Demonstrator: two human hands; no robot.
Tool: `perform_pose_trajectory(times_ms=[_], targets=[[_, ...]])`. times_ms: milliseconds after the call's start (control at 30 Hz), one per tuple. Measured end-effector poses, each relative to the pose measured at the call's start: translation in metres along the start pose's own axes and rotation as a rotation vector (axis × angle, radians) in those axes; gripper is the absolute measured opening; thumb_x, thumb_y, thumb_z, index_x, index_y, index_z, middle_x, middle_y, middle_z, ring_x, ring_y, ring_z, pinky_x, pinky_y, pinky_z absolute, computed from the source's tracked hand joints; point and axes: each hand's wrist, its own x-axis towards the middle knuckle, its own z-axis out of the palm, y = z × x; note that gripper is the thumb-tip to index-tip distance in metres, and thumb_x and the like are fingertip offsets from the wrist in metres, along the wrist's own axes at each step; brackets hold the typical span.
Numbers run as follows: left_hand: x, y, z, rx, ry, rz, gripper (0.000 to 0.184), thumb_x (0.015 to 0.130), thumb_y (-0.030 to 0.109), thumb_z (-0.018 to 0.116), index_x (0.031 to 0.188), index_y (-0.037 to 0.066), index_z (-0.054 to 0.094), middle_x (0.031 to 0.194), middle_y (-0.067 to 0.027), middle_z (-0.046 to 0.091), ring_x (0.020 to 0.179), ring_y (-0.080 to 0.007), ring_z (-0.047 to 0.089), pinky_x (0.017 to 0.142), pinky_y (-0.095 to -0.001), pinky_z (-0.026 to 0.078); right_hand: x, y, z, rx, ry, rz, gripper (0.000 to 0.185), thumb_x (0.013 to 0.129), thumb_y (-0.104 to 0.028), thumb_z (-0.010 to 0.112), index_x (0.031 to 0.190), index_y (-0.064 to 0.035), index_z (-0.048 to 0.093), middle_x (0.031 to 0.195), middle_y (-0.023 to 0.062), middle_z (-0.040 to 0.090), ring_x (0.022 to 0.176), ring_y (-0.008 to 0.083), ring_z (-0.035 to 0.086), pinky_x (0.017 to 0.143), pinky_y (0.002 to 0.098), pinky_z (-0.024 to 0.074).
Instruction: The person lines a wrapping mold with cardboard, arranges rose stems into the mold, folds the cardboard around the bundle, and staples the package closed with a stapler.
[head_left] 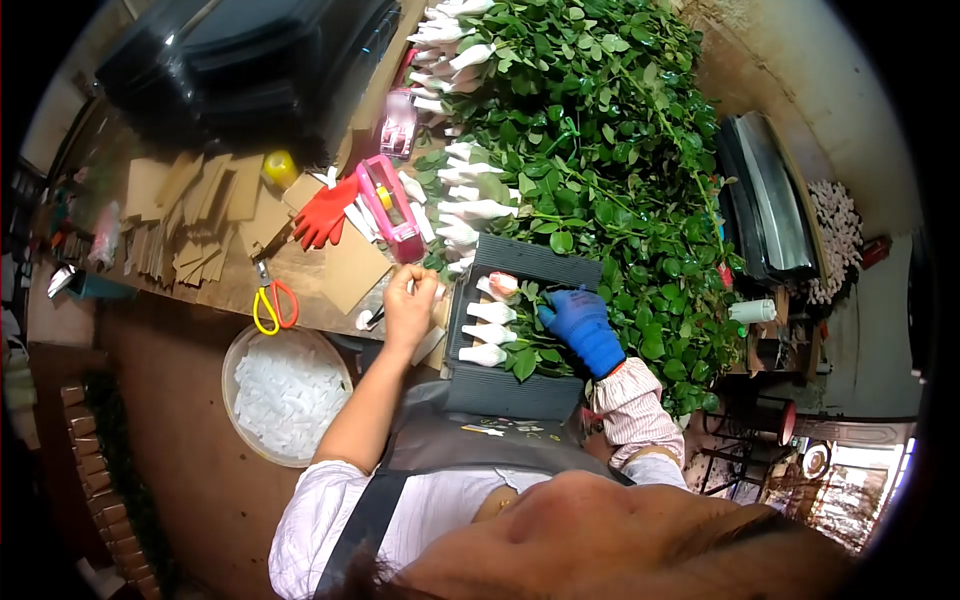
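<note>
My left hand, bare, is closed beside the left edge of a black corrugated sheet; a small white bit shows near its fingertips, too small to name. On the sheet lie several roses with white sleeves over their heads, pointing left. The uppermost rose shows a pinkish-orange bloom at its sleeve. In a blue glove, my right hand curls over the leafy stems of that rose, its fingertips partly hidden by leaves.
A large heap of leafy roses covers the table beyond the sheet. To the left are a pink tape dispenser, a red glove, scissors and cardboard pieces. A basin of white sleeves stands below the table edge.
</note>
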Motion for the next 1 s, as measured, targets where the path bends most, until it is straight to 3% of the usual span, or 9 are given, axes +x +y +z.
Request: perform_pose_trajectory(times_ms=[133,233,433,633,700,767,800,833,1000], targets=[[0.000,0.007,0.001,0.423,-0.317,-0.037,0.030,0.087,0.026,0.079,0.102,0.000,0.074,0.101,-0.0071,0.067,0.093,-0.0139,0.063,0.083,-0.0275,0.050,0.003,0.001,0.002,0.009,-0.047,0.001,0.035,0.090,-0.050,0.063,0.112,-0.0249,0.073,0.093,0.0074,0.075,0.087,0.0288,0.072,0.079,0.0439,0.0561],[0.008,-0.023,0.028,0.343,-0.208,-0.013,0.035,0.081,0.031,0.083,0.094,0.000,0.075,0.100,-0.0130,0.068,0.099,-0.0213,0.064,0.091,-0.0341,0.048,0.001,-0.001,0.002,-0.007,-0.037,0.007,0.035,0.090,-0.050,0.063,0.112,-0.0245,0.073,0.094,0.0068,0.075,0.087,0.0285,0.072,0.079,0.0434,0.0561],[-0.006,-0.033,0.032,-0.140,-0.133,-0.336,0.021,0.081,0.017,0.084,0.084,0.000,0.073,0.088,-0.0072,0.067,0.082,-0.0158,0.065,0.075,-0.0295,0.050,-0.001,-0.001,-0.001,0.031,-0.048,0.029,0.034,0.090,-0.049,0.063,0.111,-0.0241,0.072,0.095,0.0070,0.075,0.088,0.0286,0.072,0.080,0.0435,0.0561],[-0.005,-0.009,-0.011,0.122,0.202,0.148,0.008,0.093,0.011,0.071,0.092,0.003,0.068,0.083,0.0011,0.063,0.078,-0.0079,0.056,0.076,-0.0240,0.046,-0.002,0.005,0.013,0.046,0.143,-0.058,0.031,0.088,-0.045,0.063,0.098,-0.0176,0.073,0.086,0.0101,0.073,0.080,0.0326,0.070,0.073,0.0464,0.0551],[0.003,-0.005,-0.020,0.172,0.053,0.174,0.013,0.094,0.016,0.071,0.096,0.003,0.069,0.084,0.0009,0.065,0.081,-0.0090,0.059,0.075,-0.0260,0.049,0.001,0.005,0.009,0.084,0.059,-0.034,0.031,0.087,-0.045,0.063,0.099,-0.0179,0.073,0.085,0.0106,0.073,0.080,0.0331,0.070,0.073,0.0473,0.0551],[-0.001,0.010,-0.007,0.189,-0.221,-0.252,0.021,0.092,0.021,0.074,0.100,0.002,0.071,0.088,-0.0018,0.067,0.086,-0.0115,0.060,0.080,-0.0287,0.050,0.003,0.004,0.007,0.061,0.036,-0.027,0.032,0.088,-0.046,0.063,0.099,-0.0176,0.073,0.085,0.0110,0.073,0.079,0.0330,0.070,0.072,0.0470,0.0550],[0.001,-0.011,-0.002,0.317,-0.319,-0.145,0.028,0.091,0.025,0.076,0.106,0.001,0.071,0.095,-0.0003,0.068,0.084,-0.0084,0.061,0.078,-0.0238,0.049,0.003,0.002,0.008,0.052,0.042,-0.028,0.032,0.088,-0.046,0.064,0.100,-0.0179,0.073,0.085,0.0107,0.073,0.080,0.0326,0.070,0.072,0.0466,0.0551],[0.002,-0.017,0.008,0.327,-0.316,-0.014,0.029,0.088,0.025,0.079,0.104,0.001,0.072,0.094,-0.0011,0.069,0.083,-0.0081,0.062,0.076,-0.0245,0.050,0.003,0.001,0.009,0.040,0.047,-0.026,0.032,0.088,-0.046,0.064,0.101,-0.0182,0.073,0.085,0.0105,0.073,0.080,0.0323,0.070,0.072,0.0463,0.0551],[-0.008,-0.013,0.041,-0.224,-0.146,-0.447,0.013,0.085,0.012,0.080,0.088,0.003,0.072,0.085,-0.0015,0.067,0.078,-0.0075,0.059,0.073,-0.0227,0.046,-0.003,-0.003,0.010,-0.001,0.102,-0.007,0.031,0.088,-0.045,0.065,0.104,-0.0196,0.072,0.088,0.0083,0.073,0.082,0.0302,0.071,0.074,0.0446,0.0553]])
